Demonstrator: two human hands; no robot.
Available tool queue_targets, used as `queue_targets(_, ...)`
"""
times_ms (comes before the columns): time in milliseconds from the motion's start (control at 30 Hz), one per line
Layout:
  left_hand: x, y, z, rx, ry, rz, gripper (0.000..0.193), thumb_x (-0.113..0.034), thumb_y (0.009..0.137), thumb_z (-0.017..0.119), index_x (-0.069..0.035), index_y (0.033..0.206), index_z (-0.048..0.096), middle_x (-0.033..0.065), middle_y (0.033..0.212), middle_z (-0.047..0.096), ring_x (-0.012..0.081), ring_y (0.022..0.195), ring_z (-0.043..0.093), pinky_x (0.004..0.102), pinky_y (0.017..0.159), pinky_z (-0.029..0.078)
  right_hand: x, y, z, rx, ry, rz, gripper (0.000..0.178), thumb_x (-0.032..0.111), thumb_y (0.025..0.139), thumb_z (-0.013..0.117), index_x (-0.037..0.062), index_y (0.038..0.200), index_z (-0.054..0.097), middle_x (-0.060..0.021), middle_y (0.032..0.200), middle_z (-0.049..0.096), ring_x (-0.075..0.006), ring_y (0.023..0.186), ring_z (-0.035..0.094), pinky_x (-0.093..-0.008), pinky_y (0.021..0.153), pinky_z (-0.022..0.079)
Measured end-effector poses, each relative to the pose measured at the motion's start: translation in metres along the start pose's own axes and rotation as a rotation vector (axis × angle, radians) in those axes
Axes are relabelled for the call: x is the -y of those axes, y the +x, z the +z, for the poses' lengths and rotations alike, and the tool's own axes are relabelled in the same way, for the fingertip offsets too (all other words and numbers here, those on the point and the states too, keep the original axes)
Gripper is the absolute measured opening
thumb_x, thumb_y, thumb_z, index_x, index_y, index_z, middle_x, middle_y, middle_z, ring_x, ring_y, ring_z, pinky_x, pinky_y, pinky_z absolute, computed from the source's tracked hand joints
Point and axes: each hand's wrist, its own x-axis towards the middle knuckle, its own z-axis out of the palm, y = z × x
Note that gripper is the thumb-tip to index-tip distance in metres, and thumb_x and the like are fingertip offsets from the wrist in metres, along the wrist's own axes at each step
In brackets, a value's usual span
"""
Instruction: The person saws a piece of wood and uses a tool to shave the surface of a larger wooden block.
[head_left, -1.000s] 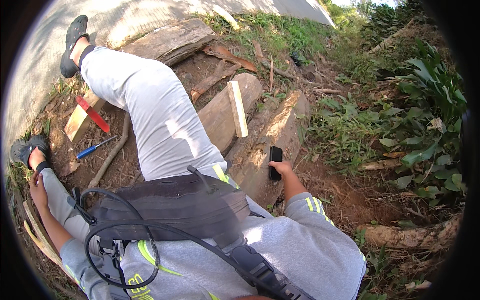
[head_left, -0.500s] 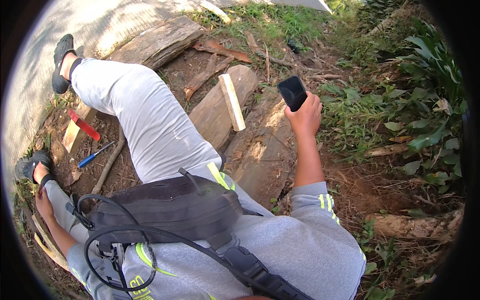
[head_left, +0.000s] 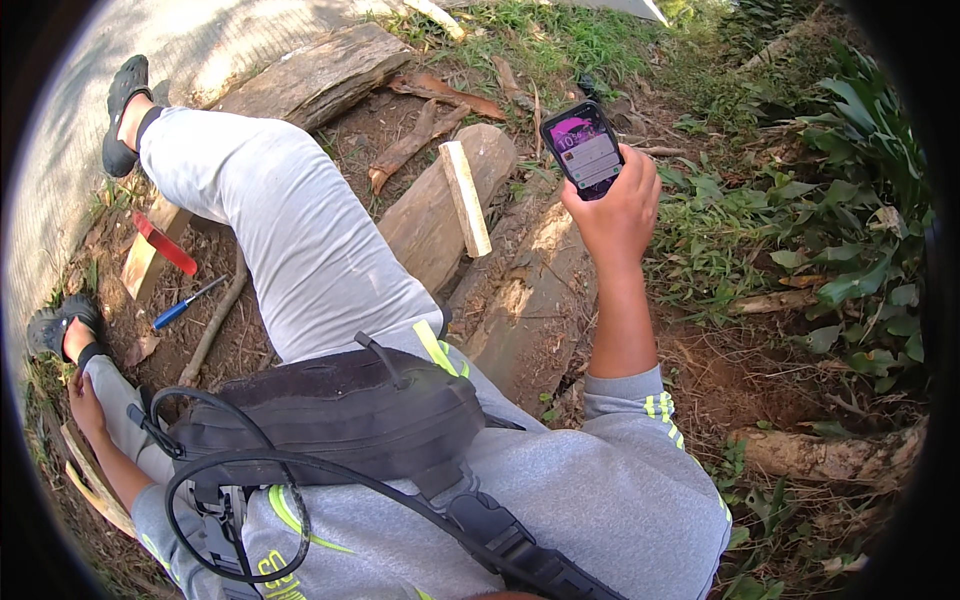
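Held up over the logs is a black smartphone (head_left: 582, 150), its screen lit with a magenta picture and a pale panel. My right hand (head_left: 615, 205) is wrapped round the phone's lower part, with the fingers on its right edge. Down at the far left, my left hand (head_left: 86, 402) rests against my lower leg near the ankle, its fingers loosely stretched and nothing visible in it. Close to that leg, a blue-handled screwdriver (head_left: 188, 304) lies on the soil. A red blade-like strip (head_left: 164, 243) sits across a squared piece of wood (head_left: 146, 268).
A pale cut stick (head_left: 465, 200) lies on a flat wooden slab (head_left: 430, 210) beside my knee. Beyond my foot is a thick log (head_left: 315, 75) near the paving. Leafy plants (head_left: 850, 240) grow on the right. A black bag (head_left: 330, 415) with a looped cable lies across my lap.
The phone's screen has gone from dark to lit. My right hand has raised it slightly away from me and turned it a little. My left hand stays by the leg.
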Motion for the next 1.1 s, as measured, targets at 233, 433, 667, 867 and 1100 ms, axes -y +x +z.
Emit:
queue_targets(233,-0.006,-0.002,-0.001,0.008,0.046,-0.009,0.047,-0.034,0.109,0.063,-0.003,0.145,0.065,0.0165,0.135,0.072,0.0262,0.126,0.069,0.0378,0.108,0.05,0.007,0.004,-0.006,0.009,0.015,0.012,0.08,0.032,0.07,0.092,0.0052,0.136,0.056,-0.0119,0.131,0.058,-0.0357,0.123,0.057,-0.0496,0.105,0.051)
queue_targets(433,-0.008,-0.005,-0.002,0.02,0.034,-0.006,0.046,-0.033,0.11,0.062,-0.003,0.145,0.065,0.0164,0.138,0.071,0.0252,0.127,0.068,0.0373,0.109,0.051,0.011,0.007,-0.006,0.0,0.028,0.0,0.082,0.032,0.069,0.093,0.0055,0.136,0.055,-0.012,0.131,0.058,-0.0355,0.122,0.057,-0.0493,0.104,0.051)
queue_targets(667,-0.001,-0.003,0.002,0.009,0.028,-0.011,0.047,-0.035,0.109,0.062,-0.005,0.145,0.066,0.0166,0.133,0.073,0.0268,0.123,0.068,0.0385,0.107,0.05,0.016,0.012,-0.011,0.001,0.035,-0.004,0.083,0.032,0.069,0.093,0.0058,0.137,0.053,-0.0119,0.131,0.057,-0.0358,0.123,0.057,-0.0495,0.104,0.051)
queue_targets(867,-0.009,-0.001,0.001,0.002,0.064,0.003,0.048,-0.036,0.109,0.063,-0.005,0.145,0.065,0.0168,0.133,0.073,0.0275,0.124,0.068,0.0388,0.108,0.05,0.019,0.014,-0.013,-0.012,0.056,-0.016,0.082,0.031,0.069,0.093,0.0062,0.136,0.053,-0.0123,0.131,0.057,-0.0364,0.122,0.058,-0.0501,0.104,0.052)
queue_targets(1100,-0.004,-0.001,0.002,-0.003,0.084,0.017,0.049,-0.038,0.109,0.064,-0.006,0.145,0.066,0.0168,0.132,0.073,0.0276,0.123,0.069,0.039,0.108,0.05,0.019,0.016,-0.014,-0.016,0.072,-0.031,0.082,0.031,0.068,0.092,0.0058,0.136,0.053,-0.0128,0.131,0.058,-0.0369,0.123,0.058,-0.0506,0.103,0.051)
